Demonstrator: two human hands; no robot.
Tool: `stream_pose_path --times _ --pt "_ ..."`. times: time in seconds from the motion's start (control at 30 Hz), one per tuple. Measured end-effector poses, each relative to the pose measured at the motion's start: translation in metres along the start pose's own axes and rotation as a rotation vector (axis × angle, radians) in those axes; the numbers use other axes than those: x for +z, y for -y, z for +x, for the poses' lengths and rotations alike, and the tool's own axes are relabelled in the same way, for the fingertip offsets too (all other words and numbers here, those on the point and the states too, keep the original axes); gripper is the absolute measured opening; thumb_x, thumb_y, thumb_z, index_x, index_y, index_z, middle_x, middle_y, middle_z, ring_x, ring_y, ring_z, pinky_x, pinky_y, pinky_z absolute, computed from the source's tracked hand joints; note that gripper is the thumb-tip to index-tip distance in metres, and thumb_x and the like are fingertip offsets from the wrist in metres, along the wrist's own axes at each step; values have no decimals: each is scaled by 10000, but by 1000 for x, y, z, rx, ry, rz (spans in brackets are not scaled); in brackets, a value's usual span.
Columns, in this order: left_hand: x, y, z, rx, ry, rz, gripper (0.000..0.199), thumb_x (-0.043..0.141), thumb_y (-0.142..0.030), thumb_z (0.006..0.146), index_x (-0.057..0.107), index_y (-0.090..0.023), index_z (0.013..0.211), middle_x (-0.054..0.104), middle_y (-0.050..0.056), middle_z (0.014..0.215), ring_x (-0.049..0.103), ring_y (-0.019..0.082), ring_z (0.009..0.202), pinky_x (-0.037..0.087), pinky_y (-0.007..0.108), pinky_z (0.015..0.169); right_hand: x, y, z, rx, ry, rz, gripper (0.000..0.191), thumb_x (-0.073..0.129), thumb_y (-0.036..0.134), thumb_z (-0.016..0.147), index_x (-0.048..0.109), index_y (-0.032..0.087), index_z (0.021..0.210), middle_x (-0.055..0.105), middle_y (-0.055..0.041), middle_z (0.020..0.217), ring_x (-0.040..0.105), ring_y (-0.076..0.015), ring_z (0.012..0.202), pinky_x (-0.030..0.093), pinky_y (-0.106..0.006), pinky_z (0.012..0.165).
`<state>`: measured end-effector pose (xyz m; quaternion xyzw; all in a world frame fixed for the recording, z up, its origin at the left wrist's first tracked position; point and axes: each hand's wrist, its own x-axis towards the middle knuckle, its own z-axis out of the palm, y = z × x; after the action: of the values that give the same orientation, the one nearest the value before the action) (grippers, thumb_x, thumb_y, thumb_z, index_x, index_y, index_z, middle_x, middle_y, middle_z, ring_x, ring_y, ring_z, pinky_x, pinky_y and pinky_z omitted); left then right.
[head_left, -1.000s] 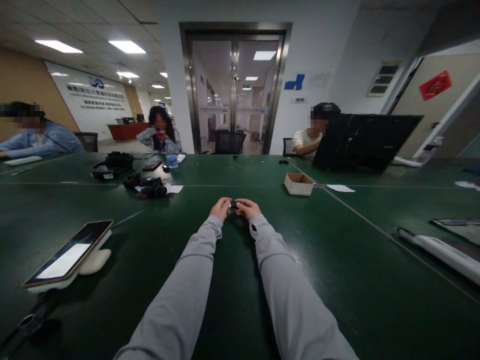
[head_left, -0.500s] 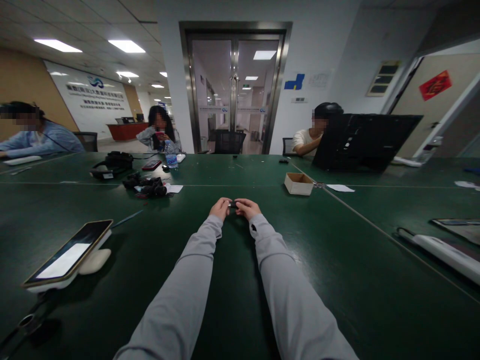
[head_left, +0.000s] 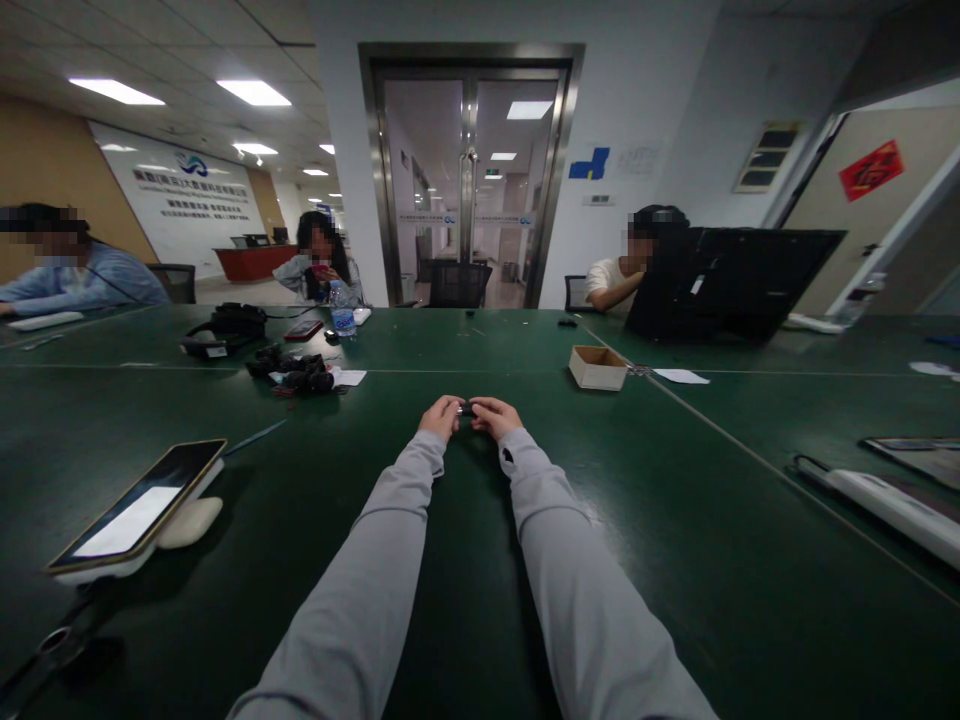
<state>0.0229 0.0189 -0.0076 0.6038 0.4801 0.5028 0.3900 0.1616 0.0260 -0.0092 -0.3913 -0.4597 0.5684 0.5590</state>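
Both arms, in grey sleeves, reach forward over the green table point(head_left: 480, 560). Between the fingertips is a small dark object with a silvery end point(head_left: 466, 409), too small to name for certain. My left hand point(head_left: 442, 416) pinches its silvery left end. My right hand point(head_left: 496, 416) is closed on the dark right end. The two hands are close together, just above or on the tabletop; which of these I cannot tell. Most of the object is hidden by the fingers.
An open cardboard box point(head_left: 598, 369) stands right of my hands. A phone on a stand point(head_left: 139, 510) is at left, near a black bundle point(head_left: 292, 371) and a water bottle point(head_left: 342, 309). A black monitor point(head_left: 731, 285) stands at back right. Several people sit around the table.
My hands and the small object stay almost where they were. The person behind the monitor has shifted an arm slightly.
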Motion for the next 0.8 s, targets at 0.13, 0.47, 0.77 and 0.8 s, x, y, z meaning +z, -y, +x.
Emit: stream_pose_path --times 0.13,0.47,0.77,0.8 --pt "0 -1 0 0 3 4 242 475 -261 737 556 -179 950 491 -50 535 408 52 388 333 164 397 1 1 -1 4 -5 8 179 698 144 631 635 122 797 613 -17 570 560 -93 453 484 -167 433" --pt "-1 -2 0 -28 14 5 229 456 -229 728 559 -185 928 472 -54 507 400 56 384 322 163 390 1 2 -1 14 -14 3 159 679 124 645 633 125 797 610 -12 569 559 -92 451 489 -172 441" --pt "0 -4 0 -40 -8 -15 232 435 -239 752 554 -177 941 463 -57 508 394 52 370 316 167 386 1 2 -2 16 -9 5 180 692 150 627 638 127 797 608 -10 559 558 -93 449 484 -171 438" --pt "0 -4 0 -42 -5 -22 232 430 -253 760 555 -177 941 461 -56 506 394 52 370 316 167 385 1 2 -2 15 -7 2 182 694 155 627 638 127 797 608 -10 557 559 -95 452 486 -172 440"
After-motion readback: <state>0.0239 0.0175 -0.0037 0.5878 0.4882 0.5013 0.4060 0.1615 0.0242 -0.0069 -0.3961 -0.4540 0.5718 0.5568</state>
